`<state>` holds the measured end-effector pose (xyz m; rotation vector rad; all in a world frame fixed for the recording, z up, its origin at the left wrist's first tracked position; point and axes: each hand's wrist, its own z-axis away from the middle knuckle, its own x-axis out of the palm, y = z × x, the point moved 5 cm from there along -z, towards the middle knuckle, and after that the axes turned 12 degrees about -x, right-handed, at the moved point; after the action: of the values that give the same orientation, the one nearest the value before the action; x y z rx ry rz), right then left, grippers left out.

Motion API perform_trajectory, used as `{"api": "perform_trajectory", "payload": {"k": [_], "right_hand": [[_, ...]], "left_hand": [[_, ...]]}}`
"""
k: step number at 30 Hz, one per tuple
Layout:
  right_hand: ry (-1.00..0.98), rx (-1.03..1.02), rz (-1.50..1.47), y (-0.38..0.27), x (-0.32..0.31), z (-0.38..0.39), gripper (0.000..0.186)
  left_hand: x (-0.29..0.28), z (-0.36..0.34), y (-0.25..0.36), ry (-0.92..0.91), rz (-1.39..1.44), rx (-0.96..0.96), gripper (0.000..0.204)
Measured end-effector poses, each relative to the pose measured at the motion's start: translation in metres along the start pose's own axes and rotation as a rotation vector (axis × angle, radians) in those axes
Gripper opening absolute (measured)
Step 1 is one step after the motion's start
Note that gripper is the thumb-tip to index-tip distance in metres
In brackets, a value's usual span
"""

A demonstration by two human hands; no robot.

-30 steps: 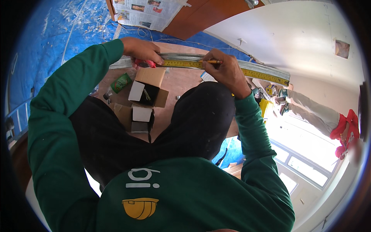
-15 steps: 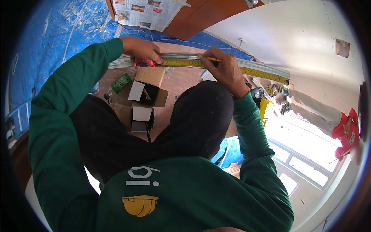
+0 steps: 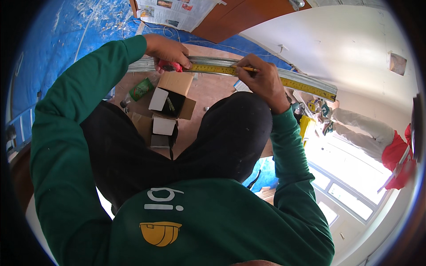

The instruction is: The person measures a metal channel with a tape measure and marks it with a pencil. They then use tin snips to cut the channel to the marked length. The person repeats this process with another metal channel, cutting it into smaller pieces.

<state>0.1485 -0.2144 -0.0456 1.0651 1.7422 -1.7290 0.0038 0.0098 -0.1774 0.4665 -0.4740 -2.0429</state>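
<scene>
A bundle of long silvery metal strips lies crosswise in front of my knees. Along it runs the yellow blade of a tape measure, drawn out to the right end of the metal. My left hand is closed round the tape's red case at the left part of the bundle. In my right hand a yellow pencil is pinched, its tip pointing left at the blade and the metal edge. Part of the blade is hidden behind that hand.
Below the metal stand two open cardboard boxes, with a green bottle lying to their left. Blue sheeting covers the floor at left. A brown panel is at the top. At right stands a person in a red top.
The view has shifted slightly, so the scene sits a little to the right. Both hands keep their holds on tape and pencil. The person at right has moved their arms.
</scene>
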Motion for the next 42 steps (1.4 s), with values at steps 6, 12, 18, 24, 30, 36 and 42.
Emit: {"api": "perform_trajectory", "payload": {"k": [6,12,18,24,30,36,42], "right_hand": [[0.035,0.034,-0.008,0.002,0.001,0.000,0.010],[0.026,-0.018,0.018,0.004,0.004,0.000,0.010],[0.064,0.047,0.000,0.008,0.003,0.002,0.011],[0.060,-0.017,0.015,0.006,0.005,0.001,0.011],[0.019,0.044,-0.003,0.006,0.005,0.002,0.013],[0.212,-0.048,0.071,-0.008,-0.019,0.007,0.009],[0.051,-0.123,0.685,-0.009,-0.052,0.019,0.009]], "left_hand": [[0.000,0.000,0.001,0.012,-0.009,0.011,0.065],[-0.001,0.001,0.003,0.018,-0.035,0.023,0.063],[-0.001,0.003,0.004,0.013,0.006,0.013,0.062],[-0.001,0.004,0.004,0.007,-0.002,0.017,0.061],[-0.002,-0.002,0.000,-0.016,-0.002,0.002,0.065],[0.000,0.013,0.007,0.066,0.000,0.029,0.080],[-0.018,0.048,0.022,0.330,-0.135,0.133,0.069]]}}
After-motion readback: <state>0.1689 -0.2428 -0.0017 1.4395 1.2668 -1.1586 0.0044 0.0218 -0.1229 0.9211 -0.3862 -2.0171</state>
